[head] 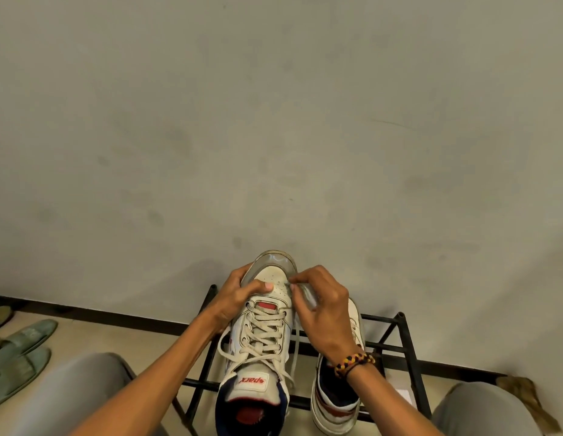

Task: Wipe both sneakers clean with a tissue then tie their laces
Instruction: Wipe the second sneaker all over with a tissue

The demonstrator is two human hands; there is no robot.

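Sneaker (263, 335), white with red and navy trim, is held up over a black metal rack (396, 335), toe pointing away toward the wall (274, 121). The left hand (239, 297) grips its toe end from the left side, thumb lying across the perforated toe panel, fingers wrapped round the far edge. The right hand (321, 306) pinches a crumpled tissue (300, 291) between thumb and fingertips and presses it against the right side of the toe. The hands are close together, one on each flank of the shoe. Its laces (258, 338) are threaded but untied, loose ends hanging down both sides. A braided wristband (355, 361) sits on the right wrist.

A second sneaker (340, 401) stands on the rack just to the right, partly hidden behind the right wrist. Grey-trousered knees show at both lower corners. A pair of green slippers (19, 350) lies on the floor at left, well apart from the rack.
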